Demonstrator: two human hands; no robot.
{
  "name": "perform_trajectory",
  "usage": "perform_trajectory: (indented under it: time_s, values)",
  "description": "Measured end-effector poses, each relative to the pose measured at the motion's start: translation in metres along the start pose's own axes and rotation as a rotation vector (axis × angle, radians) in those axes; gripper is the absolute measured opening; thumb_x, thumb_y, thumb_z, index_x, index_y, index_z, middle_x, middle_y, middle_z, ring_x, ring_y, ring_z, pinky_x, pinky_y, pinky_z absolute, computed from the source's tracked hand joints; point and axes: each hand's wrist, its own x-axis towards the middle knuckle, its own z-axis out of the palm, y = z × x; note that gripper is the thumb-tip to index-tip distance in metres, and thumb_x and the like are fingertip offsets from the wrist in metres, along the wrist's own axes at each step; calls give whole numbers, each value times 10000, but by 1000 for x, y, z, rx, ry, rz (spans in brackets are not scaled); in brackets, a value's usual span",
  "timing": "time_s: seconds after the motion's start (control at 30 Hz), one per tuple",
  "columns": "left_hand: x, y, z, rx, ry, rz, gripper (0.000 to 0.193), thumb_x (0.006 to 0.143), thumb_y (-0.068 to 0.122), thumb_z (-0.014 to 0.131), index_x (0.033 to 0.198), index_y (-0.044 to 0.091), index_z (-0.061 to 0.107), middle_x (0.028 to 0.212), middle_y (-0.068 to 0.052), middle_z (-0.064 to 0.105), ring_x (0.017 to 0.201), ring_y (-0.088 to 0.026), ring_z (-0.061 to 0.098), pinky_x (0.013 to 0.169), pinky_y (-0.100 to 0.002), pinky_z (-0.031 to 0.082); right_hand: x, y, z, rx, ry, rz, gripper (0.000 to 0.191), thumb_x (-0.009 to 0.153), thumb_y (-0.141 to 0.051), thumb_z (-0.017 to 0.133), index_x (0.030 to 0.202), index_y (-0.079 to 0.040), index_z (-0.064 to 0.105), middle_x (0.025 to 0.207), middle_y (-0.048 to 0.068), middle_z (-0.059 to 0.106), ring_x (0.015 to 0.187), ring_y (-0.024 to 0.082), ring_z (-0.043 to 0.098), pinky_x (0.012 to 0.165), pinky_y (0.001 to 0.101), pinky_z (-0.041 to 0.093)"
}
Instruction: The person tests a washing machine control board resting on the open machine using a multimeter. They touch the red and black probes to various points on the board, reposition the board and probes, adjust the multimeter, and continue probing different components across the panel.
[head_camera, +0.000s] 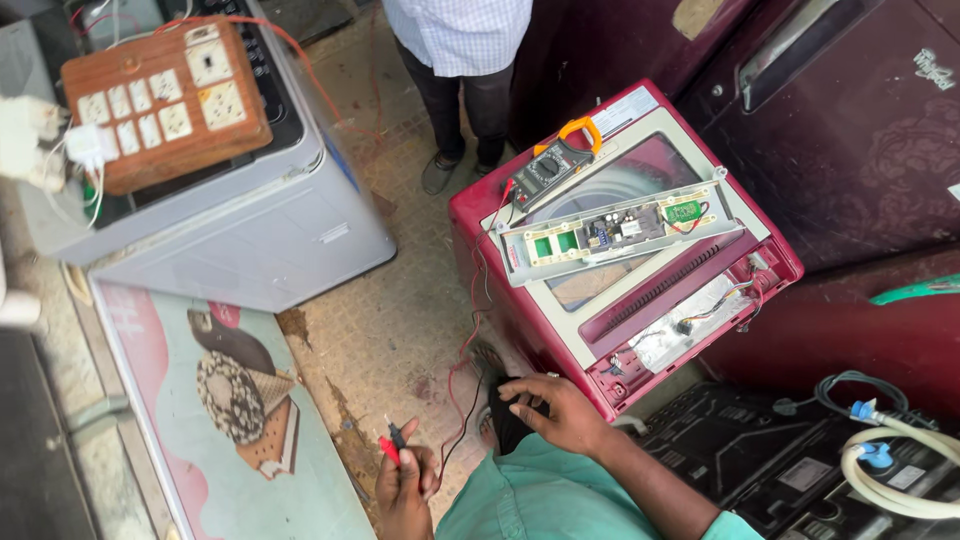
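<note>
hands low: left hand (405, 485) pinches probes (393, 445), right hand (555, 410) spread flat

Head camera looks steeply down from above, close over the washing machine (640, 240)

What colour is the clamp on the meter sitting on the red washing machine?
Orange, on the dark grey clamp meter, seen best in the head view.

It was an appliance repair workshop: an opened washing machine (625, 245), a clamp meter (556, 160) and a wooden switchboard (165, 100) showed it.
</note>
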Motion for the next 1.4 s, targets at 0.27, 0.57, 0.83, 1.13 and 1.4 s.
perform_trajectory:
  time_s: [0.27, 0.57, 0.83, 1.13, 1.4]
  values:
    - [83, 28, 22, 118, -50, 22, 295, 1027, 220, 504, 1269, 52, 505, 782, -137, 654, 476, -65, 408, 378, -227, 304, 76, 24, -53, -2, 281, 121, 238, 921, -98, 691, 1155, -106, 732, 1056, 69, 779, 944, 220, 756, 828, 345, 597]
    - [202, 121, 54, 434, -164, 91, 268, 1039, 214, 518, 1238, 35, 533, 796, -119, 680, 514, -57, 438, 456, -207, 337, 202, 55, -156, -583, 564, 195, 328, 862, -128, 681, 1188, -148, 711, 1198, 98, 694, 1064, 352, 665, 907, 452, 550]
    - [252, 155, 55, 367, -14, 92, 264, 1052, 222, 501, 1244, 45, 533, 826, -108, 651, 535, -59, 420, 466, -222, 343, 254, 69, -192, -861, 325, 293, 341, 865, -136, 669, 1202, -172, 698, 1151, 64, 674, 1078, 312, 645, 927, 435, 535]
    - [279, 135, 72, 518, -243, -101, 268, 1051, 215, 522, 1244, 30, 551, 830, -94, 672, 569, -59, 428, 496, -208, 341, 252, 72, -195, -1017, 217, 229, 457, 844, -26, 555, 1276, -143, 647, 1313, 70, 548, 1175, 301, 629, 989, 416, 527]
    - [304, 151, 78, 472, -305, -76, 220, 1054, 199, 541, 1203, 38, 555, 837, -68, 670, 604, -60, 410, 540, -216, 351, 252, 58, -201, -1020, 82, 294, 493, 872, -31, 561, 1350, -147, 583, 1497, 59, 452, 1204, 302, 619, 931, 395, 571]
